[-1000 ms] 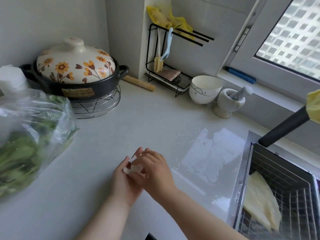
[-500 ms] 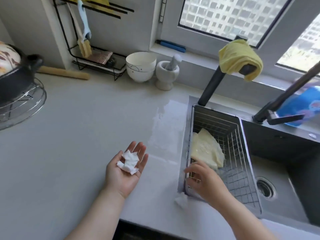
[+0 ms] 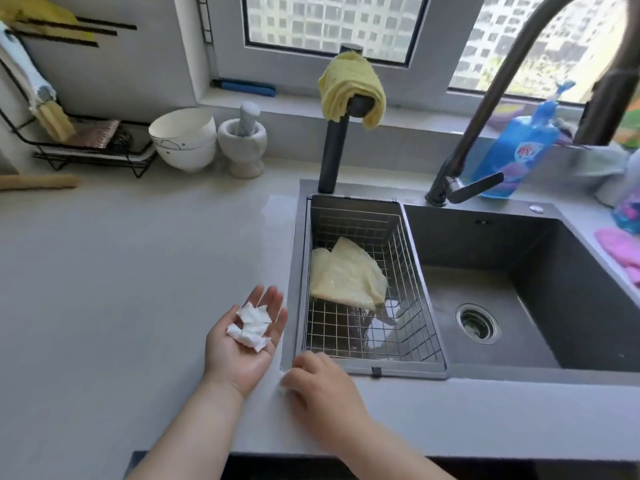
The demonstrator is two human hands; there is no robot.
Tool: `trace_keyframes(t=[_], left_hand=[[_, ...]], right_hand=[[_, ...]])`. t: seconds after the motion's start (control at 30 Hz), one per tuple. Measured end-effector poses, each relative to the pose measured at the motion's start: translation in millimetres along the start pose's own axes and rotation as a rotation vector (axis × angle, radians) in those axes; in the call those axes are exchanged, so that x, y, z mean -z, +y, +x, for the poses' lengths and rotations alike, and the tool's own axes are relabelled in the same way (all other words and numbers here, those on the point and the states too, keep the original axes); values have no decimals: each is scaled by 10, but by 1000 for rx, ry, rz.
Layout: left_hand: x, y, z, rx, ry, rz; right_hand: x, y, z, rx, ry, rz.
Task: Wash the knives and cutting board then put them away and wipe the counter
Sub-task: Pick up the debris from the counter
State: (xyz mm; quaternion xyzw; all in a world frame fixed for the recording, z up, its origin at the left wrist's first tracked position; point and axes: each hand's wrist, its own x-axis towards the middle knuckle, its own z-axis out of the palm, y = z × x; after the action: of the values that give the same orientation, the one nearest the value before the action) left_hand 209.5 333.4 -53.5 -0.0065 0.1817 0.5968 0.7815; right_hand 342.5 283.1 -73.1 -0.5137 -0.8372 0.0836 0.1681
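Observation:
My left hand (image 3: 239, 355) lies palm up over the grey counter (image 3: 121, 271), fingers straight, carrying several crumpled white paper scraps (image 3: 251, 327). My right hand (image 3: 322, 389) rests on the counter at the front left corner of the wire basket (image 3: 429, 306). Its curled fingers close over a small white scrap (image 3: 283, 382) that is mostly hidden. A yellow cloth (image 3: 346, 275) lies in the basket, which sits in the dark sink (image 3: 519, 306). No knife or cutting board is in view.
A dark faucet (image 3: 485, 116) arches over the sink. Another yellow cloth (image 3: 349, 88) hangs on a black post. White bowls (image 3: 183, 140), a mortar (image 3: 242, 143) and a wire rack (image 3: 86, 143) stand at the back left. At right are a blue soap bottle (image 3: 516, 150) and a pink glove (image 3: 620, 247).
The view swung right from the pot to the sink. My hands parted: the left opened flat with the scraps, the right moved to the counter edge by the basket.

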Motion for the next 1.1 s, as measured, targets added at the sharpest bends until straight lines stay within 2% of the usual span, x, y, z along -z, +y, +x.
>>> trace_keyframes(t=[0.1,0.17,0.27,0.37,0.43,0.6,0.77,0.97,1.1], left_hand=[[-35,-78,-4,-13,-8,6],[-76,-128,-3,-15,-12,-5],[-125,-224,6,1,-11,-9],[-147,-354,3,60,-28,-5],[-184,-445,14,118,-38,-10],[-395,-676,74,282,24,-2],[-549,-1002,152,369,48,60],[-606,-1303,209,477,65,114],[-619,-1567,213,489,76,140]], right_hand=[[32,134,-19,20,93,-41],[117,163,-36,9,157,67],[259,144,55,25,403,213],[389,50,229,79,558,182],[379,46,282,47,613,102],[427,232,123,-102,662,-28],[542,337,-90,-325,613,-230],[804,627,-476,-416,775,-188],[1028,1191,-1017,-596,782,-190]])
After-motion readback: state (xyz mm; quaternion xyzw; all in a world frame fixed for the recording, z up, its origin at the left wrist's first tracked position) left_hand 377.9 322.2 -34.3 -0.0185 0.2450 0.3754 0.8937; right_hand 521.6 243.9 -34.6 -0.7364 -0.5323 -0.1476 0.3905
